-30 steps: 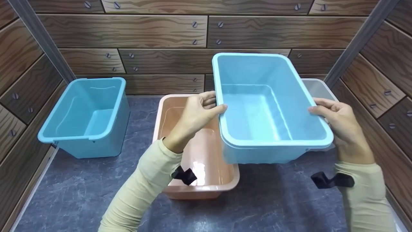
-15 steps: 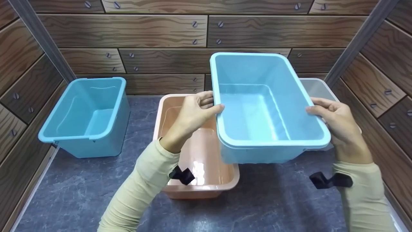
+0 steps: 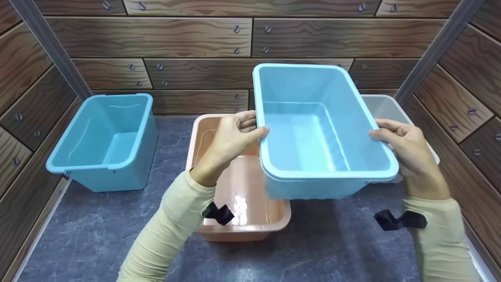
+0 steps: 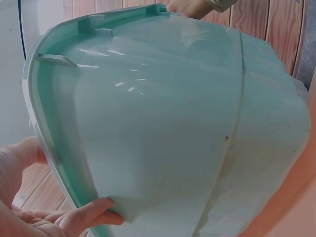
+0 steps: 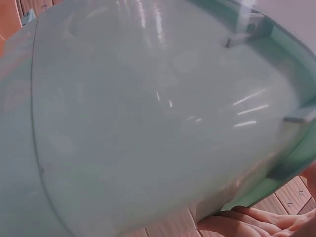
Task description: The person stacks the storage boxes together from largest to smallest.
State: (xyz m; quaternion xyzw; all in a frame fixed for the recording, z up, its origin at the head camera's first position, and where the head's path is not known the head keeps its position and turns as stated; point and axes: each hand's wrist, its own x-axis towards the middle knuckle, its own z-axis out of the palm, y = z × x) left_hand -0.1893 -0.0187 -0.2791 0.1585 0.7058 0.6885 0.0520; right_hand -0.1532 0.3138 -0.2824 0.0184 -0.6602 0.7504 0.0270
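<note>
Both hands hold a light blue plastic bin (image 3: pixel 305 129) up in front, its mouth tilted toward the head camera and its inside bare. My left hand (image 3: pixel 231 143) grips the left rim, thumb over the edge and fingers outside under it. On the opposite side, my right hand (image 3: pixel 409 152) pinches the rim the same way. The left wrist view shows the bin's smooth outer wall (image 4: pixel 158 118), with the left fingers (image 4: pixel 94 212) curled beneath the lip. In the right wrist view, the right fingers (image 5: pixel 237 224) lie under the lip at the lower right.
A peach-coloured bin (image 3: pixel 238 227) stands on the dark marbled surface (image 3: pixel 109 239), partly behind the held one. Another blue bin (image 3: pixel 137 168) is at the left. A translucent whitish bin (image 3: pixel 381 103) shows behind at the right. Wood-patterned walls (image 3: pixel 195 37) enclose three sides.
The held blue bin and both hands have drifted slightly left, revealing more of the whitish bin at the right. The grip looks the same, and the standing bins have stayed put.
</note>
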